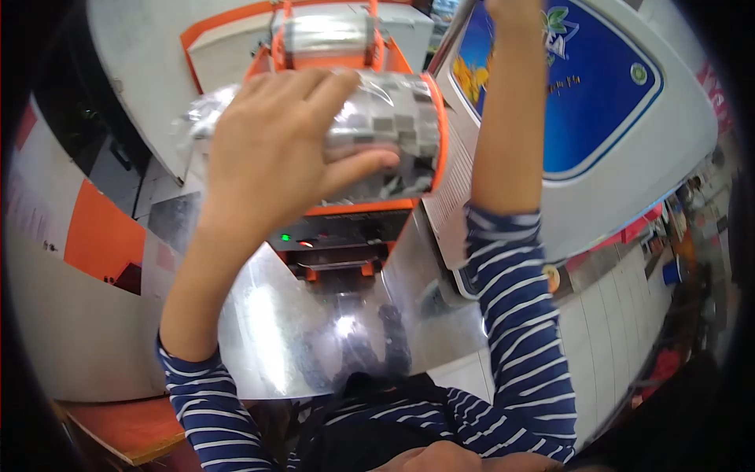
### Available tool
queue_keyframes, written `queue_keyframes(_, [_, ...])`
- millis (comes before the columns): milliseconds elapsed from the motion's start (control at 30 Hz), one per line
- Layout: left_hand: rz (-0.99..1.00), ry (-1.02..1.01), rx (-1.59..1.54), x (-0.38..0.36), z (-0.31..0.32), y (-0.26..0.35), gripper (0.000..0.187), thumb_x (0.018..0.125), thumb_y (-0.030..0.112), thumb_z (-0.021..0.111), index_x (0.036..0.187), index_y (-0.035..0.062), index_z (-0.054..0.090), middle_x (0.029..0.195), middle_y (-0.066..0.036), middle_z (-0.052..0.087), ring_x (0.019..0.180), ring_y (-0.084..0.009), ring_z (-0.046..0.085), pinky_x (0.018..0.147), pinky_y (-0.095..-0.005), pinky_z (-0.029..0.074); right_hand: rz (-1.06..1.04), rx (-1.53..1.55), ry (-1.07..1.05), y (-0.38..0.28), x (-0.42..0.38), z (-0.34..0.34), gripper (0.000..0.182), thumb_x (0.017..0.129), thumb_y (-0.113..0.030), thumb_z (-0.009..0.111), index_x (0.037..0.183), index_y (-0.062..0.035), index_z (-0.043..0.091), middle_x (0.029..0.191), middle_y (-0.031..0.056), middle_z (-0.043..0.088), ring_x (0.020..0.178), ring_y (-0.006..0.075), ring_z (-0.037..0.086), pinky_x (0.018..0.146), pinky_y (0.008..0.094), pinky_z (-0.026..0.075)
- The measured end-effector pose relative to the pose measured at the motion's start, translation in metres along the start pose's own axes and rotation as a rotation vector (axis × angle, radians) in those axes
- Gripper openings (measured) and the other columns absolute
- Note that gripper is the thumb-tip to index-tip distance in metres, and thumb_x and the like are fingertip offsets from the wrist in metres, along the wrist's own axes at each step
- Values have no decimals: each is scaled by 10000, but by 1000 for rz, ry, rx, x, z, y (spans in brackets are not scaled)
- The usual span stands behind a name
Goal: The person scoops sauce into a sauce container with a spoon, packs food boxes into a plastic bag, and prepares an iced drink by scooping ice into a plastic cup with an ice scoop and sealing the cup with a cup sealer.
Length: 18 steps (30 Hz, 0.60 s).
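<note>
My left hand [275, 130] lies over a roll of clear film with a grey-and-white pattern [409, 130], its fingers spread and the thumb stretched along the front. Crumpled film pokes out at the roll's left end. The roll sits on an orange-and-black machine [362, 214], likely a cup sealer, with a lit green light on its front. Raised to the top edge of the view, my right hand [513, 8] is mostly cut off. That forearm passes in front of a white appliance with a blue picture panel [598, 94]; the fingers are hidden.
A second, shiny film roll [329, 38] is mounted at the machine's back. Below the machine is a reflective metal counter [267, 330]. An orange-and-white panel [102, 228] stands at left, and white floor tiles [609, 330] show at right.
</note>
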<state>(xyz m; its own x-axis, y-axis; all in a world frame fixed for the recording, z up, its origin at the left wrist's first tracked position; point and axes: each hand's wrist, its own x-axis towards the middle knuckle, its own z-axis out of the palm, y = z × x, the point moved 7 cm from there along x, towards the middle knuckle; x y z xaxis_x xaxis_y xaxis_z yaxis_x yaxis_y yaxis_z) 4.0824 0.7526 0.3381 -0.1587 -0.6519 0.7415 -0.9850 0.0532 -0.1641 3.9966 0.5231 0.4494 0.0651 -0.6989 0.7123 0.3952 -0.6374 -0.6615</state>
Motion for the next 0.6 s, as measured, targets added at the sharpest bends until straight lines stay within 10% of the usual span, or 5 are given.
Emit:
queue_keyframes(67, [-1, -15, 73, 2, 0, 4, 593, 653, 510, 630, 1047, 72, 566, 950, -76, 604, 860, -268, 573, 755, -356, 431, -173, 476, -161, -64, -103, -33, 504, 891, -451, 402, 705, 4, 512, 556, 22, 499, 476, 151, 437, 481, 338, 376])
queue_keyframes(100, [5, -22, 51, 2, 1, 7, 593, 653, 510, 630, 1047, 72, 566, 950, -76, 604, 860, -268, 573, 755, -356, 431, -249, 351, -213, -61, -128, -47, 269, 886, -270, 391, 750, -77, 519, 652, 60, 445, 611, 171, 411, 624, 318, 335])
queue_keyframes(233, [-32, -30, 49, 2, 0, 7, 600, 639, 498, 633, 1072, 88, 560, 969, -76, 600, 879, -258, 570, 774, -355, 424, -465, 340, -153, -75, -245, -76, 407, 950, -307, 201, 618, -158, 382, 513, -5, 354, 443, 106, 295, 515, 286, 267])
queue_keyframes(600, [-79, -1, 30, 2, 0, 17, 572, 694, 434, 638, 1127, 76, 532, 1031, -101, 575, 954, -296, 531, 825, -374, 405, -360, 267, -173, -64, -318, -115, 380, 901, -254, 421, 567, -86, 488, 560, 30, 503, 537, 184, 468, 640, 348, 359])
